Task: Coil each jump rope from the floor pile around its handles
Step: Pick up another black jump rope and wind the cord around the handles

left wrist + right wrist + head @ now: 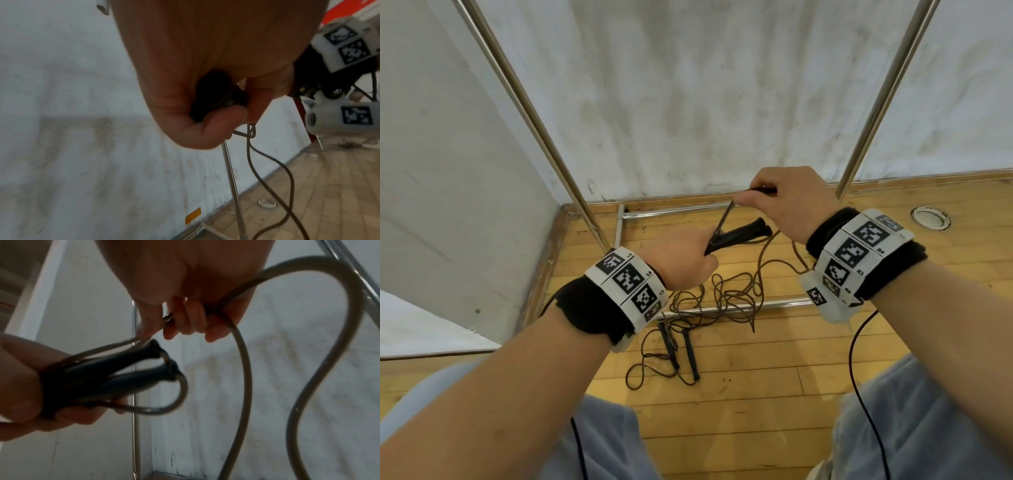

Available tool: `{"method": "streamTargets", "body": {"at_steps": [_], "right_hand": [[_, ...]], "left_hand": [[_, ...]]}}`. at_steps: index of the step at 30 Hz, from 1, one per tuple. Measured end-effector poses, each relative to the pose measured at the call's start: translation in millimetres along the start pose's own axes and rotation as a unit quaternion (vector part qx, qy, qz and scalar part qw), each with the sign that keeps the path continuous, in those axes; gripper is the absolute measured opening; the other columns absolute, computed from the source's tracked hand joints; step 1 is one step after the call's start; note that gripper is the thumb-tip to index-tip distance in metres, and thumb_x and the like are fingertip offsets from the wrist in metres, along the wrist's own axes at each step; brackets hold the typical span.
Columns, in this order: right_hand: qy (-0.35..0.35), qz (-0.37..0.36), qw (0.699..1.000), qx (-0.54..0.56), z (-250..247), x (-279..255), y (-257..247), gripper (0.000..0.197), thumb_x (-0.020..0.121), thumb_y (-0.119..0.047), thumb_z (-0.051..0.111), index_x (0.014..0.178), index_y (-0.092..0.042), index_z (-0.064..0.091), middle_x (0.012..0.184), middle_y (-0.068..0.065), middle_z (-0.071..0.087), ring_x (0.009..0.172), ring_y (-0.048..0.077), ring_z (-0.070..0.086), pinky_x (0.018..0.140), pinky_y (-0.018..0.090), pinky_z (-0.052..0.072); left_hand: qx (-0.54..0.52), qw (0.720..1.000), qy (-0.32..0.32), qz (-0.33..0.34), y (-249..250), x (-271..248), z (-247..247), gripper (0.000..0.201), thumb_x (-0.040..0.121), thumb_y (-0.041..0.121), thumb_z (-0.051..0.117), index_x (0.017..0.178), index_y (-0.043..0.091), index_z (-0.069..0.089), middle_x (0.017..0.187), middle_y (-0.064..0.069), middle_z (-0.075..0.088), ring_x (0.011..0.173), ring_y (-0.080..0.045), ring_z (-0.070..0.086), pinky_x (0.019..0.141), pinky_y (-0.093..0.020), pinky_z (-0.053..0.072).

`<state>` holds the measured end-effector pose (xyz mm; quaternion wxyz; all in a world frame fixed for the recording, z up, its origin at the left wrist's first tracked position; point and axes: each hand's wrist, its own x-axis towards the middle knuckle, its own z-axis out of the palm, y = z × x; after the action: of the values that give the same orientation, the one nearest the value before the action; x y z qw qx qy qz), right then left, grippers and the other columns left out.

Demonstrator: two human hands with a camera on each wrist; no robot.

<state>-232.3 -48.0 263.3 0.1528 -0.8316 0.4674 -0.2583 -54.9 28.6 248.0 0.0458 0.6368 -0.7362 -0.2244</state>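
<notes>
My left hand (681, 258) grips two black jump-rope handles (743, 234) held side by side, their ends pointing right; the handles (123, 371) show clearly in the right wrist view, with rope turns around them near my fist. My right hand (787, 202) is above and to the right, pinching a stretch of the dark rope (724, 219) taut up from the handles. The rope (244, 369) passes through its curled fingers (189, 321) and loops down. In the left wrist view the handle butts (218, 95) sit inside my fist. A second rope's handles (681, 349) lie on the floor.
Tangled rope (726, 298) lies on the wooden floor (756, 411) around a metal frame's base bar (739, 308). Slanted metal poles (534, 123) rise left and right before a stained white wall (705, 102). A round floor fitting (930, 218) sits at right.
</notes>
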Motion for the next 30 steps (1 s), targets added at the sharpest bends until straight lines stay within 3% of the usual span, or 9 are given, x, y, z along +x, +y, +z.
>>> {"method": "streamTargets", "body": {"at_steps": [2, 4, 6, 8, 11, 15, 21, 25, 30], "right_hand": [[-0.037, 0.024, 0.998, 0.041, -3, 2, 6, 0.031, 0.081, -0.057, 0.058, 0.073, -0.027, 0.061, 0.065, -0.010, 0.055, 0.060, 0.007, 0.049, 0.054, 0.022, 0.033], [-0.069, 0.034, 0.992, 0.102, -8, 5, 11, 0.027, 0.081, -0.050, 0.060, 0.072, -0.026, 0.067, 0.062, -0.006, 0.053, 0.055, 0.009, 0.044, 0.054, 0.021, 0.034], [-0.082, 0.041, 0.984, 0.150, -11, 8, 14, 0.034, 0.084, -0.043, 0.057, 0.080, -0.013, 0.073, 0.062, 0.001, 0.051, 0.051, 0.008, 0.038, 0.051, 0.020, 0.033], [-0.093, 0.065, 0.975, 0.189, -7, 7, 14, 0.036, 0.087, -0.036, 0.057, 0.085, -0.004, 0.071, 0.057, -0.003, 0.051, 0.047, 0.005, 0.036, 0.050, 0.019, 0.032], [-0.083, 0.087, 0.973, 0.198, 7, 0, 6, 0.032, 0.089, -0.045, 0.054, 0.072, -0.023, 0.070, 0.050, -0.013, 0.054, 0.044, -0.002, 0.044, 0.054, 0.024, 0.035], [-0.097, 0.045, 0.986, 0.128, 19, -15, -10, 0.043, 0.095, -0.050, 0.039, 0.065, -0.026, 0.060, 0.060, 0.000, 0.051, 0.056, 0.018, 0.049, 0.057, 0.031, 0.038], [-0.157, 0.003, 0.986, 0.061, 31, -28, -42, 0.041, 0.101, -0.036, 0.031, 0.071, -0.021, 0.055, 0.061, -0.007, 0.048, 0.058, 0.008, 0.045, 0.052, 0.024, 0.026], [-0.176, -0.029, 0.982, 0.056, 28, -31, -54, 0.039, 0.102, -0.031, 0.029, 0.077, -0.016, 0.056, 0.065, -0.007, 0.050, 0.063, 0.009, 0.046, 0.055, 0.022, 0.029], [-0.159, -0.049, 0.984, 0.058, 23, -34, -60, 0.040, 0.102, -0.029, 0.028, 0.079, -0.013, 0.056, 0.065, -0.007, 0.048, 0.062, 0.006, 0.044, 0.056, 0.018, 0.029]], "left_hand": [[-0.049, 0.999, -0.015, 0.015, 0, -4, -6, 0.032, 0.092, 0.020, 0.048, 0.122, 0.032, 0.048, 0.086, 0.001, 0.058, 0.074, -0.014, 0.055, 0.061, -0.027, 0.041], [-0.112, 0.993, -0.005, 0.022, 0, -7, -15, 0.023, 0.090, 0.015, 0.049, 0.097, 0.037, 0.051, 0.077, 0.001, 0.055, 0.069, -0.015, 0.051, 0.060, -0.029, 0.037], [-0.194, 0.980, 0.024, 0.022, 1, -10, -22, 0.020, 0.086, 0.013, 0.052, 0.083, 0.032, 0.052, 0.068, 0.005, 0.051, 0.060, -0.012, 0.046, 0.057, -0.028, 0.035], [-0.316, 0.947, 0.050, 0.026, 4, -10, -27, 0.014, 0.083, 0.013, 0.053, 0.085, 0.026, 0.056, 0.062, 0.008, 0.046, 0.050, -0.008, 0.040, 0.050, -0.024, 0.033], [-0.427, 0.900, 0.088, 0.014, 7, -6, -29, 0.014, 0.090, 0.006, 0.050, 0.098, 0.016, 0.055, 0.064, 0.002, 0.040, 0.046, -0.006, 0.036, 0.044, -0.022, 0.031], [-0.412, 0.892, 0.186, -0.015, 4, -2, -25, 0.029, 0.091, 0.018, 0.060, 0.117, 0.020, 0.048, 0.073, 0.004, 0.051, 0.050, -0.009, 0.044, 0.047, -0.026, 0.039], [-0.266, 0.914, 0.304, -0.035, -5, 5, -14, 0.016, 0.095, 0.027, 0.054, 0.100, 0.022, 0.039, 0.075, 0.009, 0.049, 0.058, -0.001, 0.050, 0.047, -0.008, 0.037], [-0.153, 0.933, 0.319, -0.066, -9, 8, -5, 0.020, 0.097, 0.030, 0.049, 0.102, 0.020, 0.032, 0.075, 0.012, 0.047, 0.061, -0.003, 0.049, 0.045, -0.016, 0.031], [-0.167, 0.928, 0.324, -0.076, -12, 16, -6, 0.023, 0.097, 0.032, 0.049, 0.101, 0.017, 0.032, 0.077, 0.010, 0.048, 0.064, -0.003, 0.049, 0.049, -0.019, 0.032]]}}
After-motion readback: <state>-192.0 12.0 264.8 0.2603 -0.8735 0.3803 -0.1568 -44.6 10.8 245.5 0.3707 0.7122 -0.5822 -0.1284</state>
